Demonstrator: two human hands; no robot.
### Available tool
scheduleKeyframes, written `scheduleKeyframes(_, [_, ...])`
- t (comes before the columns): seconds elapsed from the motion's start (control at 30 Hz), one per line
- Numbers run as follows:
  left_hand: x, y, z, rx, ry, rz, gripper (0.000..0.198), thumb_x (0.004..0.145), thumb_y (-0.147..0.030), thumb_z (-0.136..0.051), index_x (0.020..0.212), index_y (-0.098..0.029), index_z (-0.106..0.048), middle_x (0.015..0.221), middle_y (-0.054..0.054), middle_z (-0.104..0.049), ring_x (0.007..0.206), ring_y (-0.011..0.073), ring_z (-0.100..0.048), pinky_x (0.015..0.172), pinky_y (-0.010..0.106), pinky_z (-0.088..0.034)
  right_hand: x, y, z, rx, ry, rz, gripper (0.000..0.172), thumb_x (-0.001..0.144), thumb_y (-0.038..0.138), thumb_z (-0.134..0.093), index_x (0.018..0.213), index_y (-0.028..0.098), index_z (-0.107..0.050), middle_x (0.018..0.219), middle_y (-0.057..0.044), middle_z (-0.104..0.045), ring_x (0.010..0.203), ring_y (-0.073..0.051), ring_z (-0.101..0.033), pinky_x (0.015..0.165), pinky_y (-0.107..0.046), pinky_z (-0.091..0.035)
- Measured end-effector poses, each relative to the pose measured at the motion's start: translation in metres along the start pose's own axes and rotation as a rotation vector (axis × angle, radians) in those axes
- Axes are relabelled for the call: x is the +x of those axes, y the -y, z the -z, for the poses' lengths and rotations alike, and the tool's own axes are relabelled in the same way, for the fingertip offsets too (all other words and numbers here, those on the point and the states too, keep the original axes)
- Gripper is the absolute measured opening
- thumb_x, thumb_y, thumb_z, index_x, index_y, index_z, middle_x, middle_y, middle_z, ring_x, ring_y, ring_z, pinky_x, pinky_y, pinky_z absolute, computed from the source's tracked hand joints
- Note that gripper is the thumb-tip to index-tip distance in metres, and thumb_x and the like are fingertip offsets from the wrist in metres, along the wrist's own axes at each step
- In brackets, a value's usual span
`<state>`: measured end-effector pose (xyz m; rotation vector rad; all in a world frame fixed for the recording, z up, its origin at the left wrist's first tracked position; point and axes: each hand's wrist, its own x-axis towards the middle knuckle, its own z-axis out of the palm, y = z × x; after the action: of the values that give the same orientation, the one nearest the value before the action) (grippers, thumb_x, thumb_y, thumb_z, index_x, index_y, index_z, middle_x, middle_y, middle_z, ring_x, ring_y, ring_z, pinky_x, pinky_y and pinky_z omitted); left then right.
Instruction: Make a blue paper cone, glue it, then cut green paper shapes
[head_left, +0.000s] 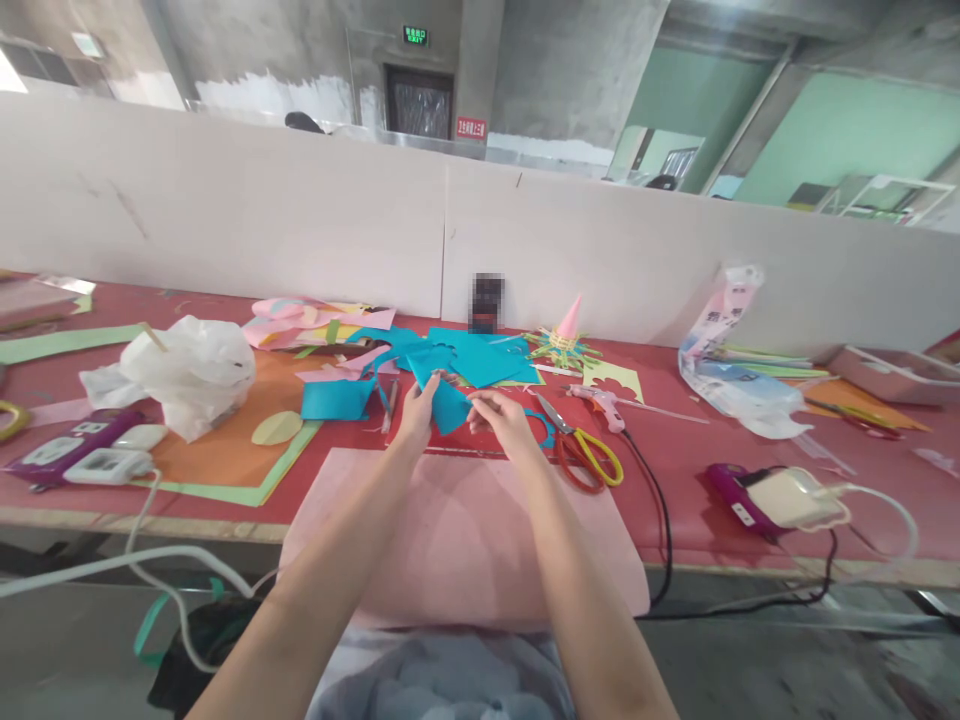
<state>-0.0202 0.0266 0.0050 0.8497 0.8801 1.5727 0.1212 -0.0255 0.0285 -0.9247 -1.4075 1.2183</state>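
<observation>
Both my hands are out over the red table (675,470), pinching one small piece of teal paper (448,404). My left hand (417,408) grips its left edge with thumb and fingers closed. My right hand (501,416) pinches its right corner. The piece hangs just above a large pink sheet (457,540) that droops over the table's front edge. More teal paper cut-outs (480,358) lie right behind my hands.
Scissors (581,445) with yellow and red handles lie right of my right hand, a glue gun (600,402) behind them. A white plastic bag (187,372) and power strips (82,455) sit left; a charger (780,497) and packaged paper (739,380) sit right. A partition wall (300,220) closes the back.
</observation>
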Motion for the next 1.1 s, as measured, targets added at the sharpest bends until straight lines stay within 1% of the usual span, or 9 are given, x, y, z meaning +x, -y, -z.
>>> scheduleKeyframes(0.17, [0.000, 0.001, 0.002, 0.012, 0.015, -0.017, 0.049, 0.065, -0.049, -0.063, 0.098, -0.013, -0.059, 0.102, 0.011, -0.065, 0.094, 0.0216, -0.061, 0.082, 0.031, -0.048, 0.004, -0.010, 0.000, 0.294, -0.073, -0.035, 0.025, 0.071, 0.039, -0.058, 0.085, 0.018, -0.058, 0.061, 0.001, -0.059, 0.048, -0.009, -0.052, 0.046, -0.021, -0.043])
scheduleKeyframes(0.43, [0.001, 0.003, 0.003, -0.026, 0.044, -0.032, 0.048, 0.064, -0.048, -0.064, 0.097, -0.014, -0.060, 0.094, 0.010, -0.066, 0.092, 0.0222, -0.062, 0.082, 0.034, -0.047, 0.004, -0.026, 0.011, 0.511, -0.121, -0.149, 0.014, 0.072, 0.034, -0.048, 0.068, 0.021, -0.047, 0.055, 0.002, -0.055, 0.047, -0.009, -0.049, 0.040, -0.019, -0.037])
scheduleKeyframes(0.57, [0.004, 0.006, 0.005, -0.018, 0.042, -0.039, 0.050, 0.064, -0.048, -0.064, 0.100, -0.014, -0.060, 0.098, 0.011, -0.066, 0.093, 0.0217, -0.061, 0.083, 0.034, -0.047, 0.006, -0.026, 0.016, 0.558, -0.206, -0.210, 0.024, 0.076, 0.042, -0.048, 0.069, 0.019, -0.053, 0.059, 0.000, -0.059, 0.049, -0.010, -0.051, 0.040, -0.019, -0.038])
scheduleKeyframes(0.7, [0.005, 0.005, 0.004, -0.034, 0.044, -0.038, 0.051, 0.064, -0.049, -0.064, 0.099, -0.013, -0.060, 0.094, 0.011, -0.066, 0.090, 0.0215, -0.062, 0.082, 0.034, -0.047, 0.006, -0.027, 0.016, 0.564, -0.210, -0.259, 0.033, 0.077, 0.048, -0.051, 0.077, 0.016, -0.061, 0.070, -0.004, -0.065, 0.056, -0.010, -0.058, 0.046, -0.018, -0.046])
scheduleKeyframes(0.8, [0.002, 0.001, 0.003, -0.028, 0.045, -0.022, 0.049, 0.065, -0.049, -0.062, 0.099, -0.013, -0.060, 0.094, 0.010, -0.066, 0.090, 0.0216, -0.062, 0.081, 0.033, -0.048, -0.004, -0.019, 0.010, 0.499, -0.067, -0.234, 0.028, 0.074, 0.043, -0.059, 0.084, 0.017, -0.063, 0.075, -0.003, -0.067, 0.063, -0.010, -0.062, 0.060, -0.021, -0.050])
scheduleKeyframes(0.9, [-0.003, -0.004, 0.002, -0.027, 0.062, -0.007, 0.049, 0.067, -0.050, -0.059, 0.100, -0.014, -0.059, 0.097, 0.010, -0.066, 0.092, 0.0216, -0.062, 0.080, 0.032, -0.049, -0.019, -0.005, 0.004, 0.403, 0.285, -0.241, 0.037, 0.064, 0.035, -0.070, 0.096, 0.020, -0.061, 0.080, -0.003, -0.068, 0.073, -0.014, -0.063, 0.075, -0.030, -0.050])
scheduleKeyframes(0.97, [-0.004, -0.006, 0.002, -0.046, 0.075, -0.004, 0.050, 0.069, -0.051, -0.058, 0.101, -0.014, -0.058, 0.099, 0.010, -0.066, 0.093, 0.0217, -0.061, 0.079, 0.032, -0.049, -0.025, 0.000, 0.003, 0.382, 0.406, -0.236, 0.045, 0.057, 0.034, -0.075, 0.098, 0.021, -0.060, 0.086, -0.004, -0.067, 0.079, -0.015, -0.063, 0.077, -0.033, -0.049])
scheduleKeyframes(1.03, [-0.003, -0.006, 0.003, -0.062, 0.084, 0.002, 0.050, 0.070, -0.052, -0.056, 0.102, -0.013, -0.057, 0.098, 0.010, -0.066, 0.092, 0.0217, -0.061, 0.079, 0.032, -0.049, -0.024, 0.000, 0.005, 0.431, 0.320, -0.195, 0.038, 0.058, 0.039, -0.073, 0.089, 0.020, -0.061, 0.081, -0.002, -0.065, 0.075, -0.014, -0.061, 0.068, -0.027, -0.049])
scheduleKeyframes(1.1, [-0.002, -0.005, 0.003, -0.075, 0.100, 0.007, 0.050, 0.071, -0.052, -0.055, 0.102, -0.014, -0.057, 0.097, 0.010, -0.066, 0.091, 0.0215, -0.062, 0.079, 0.032, -0.049, -0.017, -0.005, 0.009, 0.491, 0.113, -0.163, 0.028, 0.066, 0.046, -0.065, 0.073, 0.019, -0.059, 0.065, 0.001, -0.060, 0.061, -0.009, -0.056, 0.049, -0.017, -0.042])
